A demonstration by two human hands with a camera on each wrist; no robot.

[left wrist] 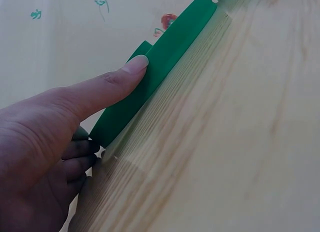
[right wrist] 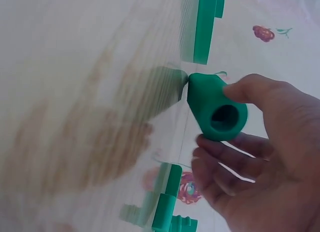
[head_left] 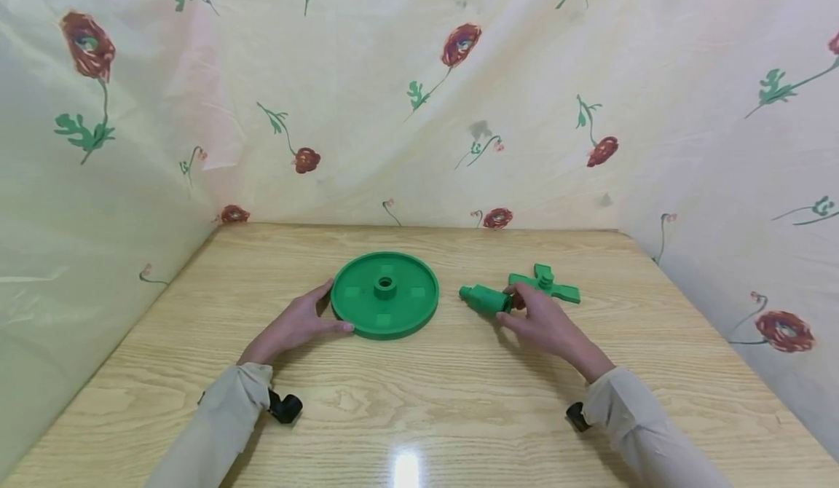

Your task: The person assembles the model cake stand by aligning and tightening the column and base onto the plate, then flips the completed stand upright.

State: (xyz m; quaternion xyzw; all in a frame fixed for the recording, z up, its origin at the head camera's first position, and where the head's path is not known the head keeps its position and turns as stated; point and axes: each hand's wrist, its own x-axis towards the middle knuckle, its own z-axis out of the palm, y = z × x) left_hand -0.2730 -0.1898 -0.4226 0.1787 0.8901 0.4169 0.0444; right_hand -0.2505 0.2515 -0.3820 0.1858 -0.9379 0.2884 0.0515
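A round green tray-like disc (head_left: 354, 313) with a raised rim and a hollow hub lies left of the table's middle. My left hand (head_left: 305, 322) grips its left edge. In the left wrist view the thumb presses the disc's side (left wrist: 165, 57), while the fingers reach the rim lower down. My right hand (head_left: 539, 320) holds a hollow green cylinder (head_left: 486, 299) lying on its side, narrow tip pointing left. Seen from the right wrist, thumb and fingers sit on opposite sides of the cylinder (right wrist: 205, 99), and its round opening faces the camera.
Just beyond the right hand, a green cross-shaped piece (head_left: 564, 293) with a ridged stub lies on the wood-grain table (head_left: 406, 393). Flower-patterned sheeting (head_left: 367, 109) encloses the table's back and sides. A bright reflection shows at the near edge.
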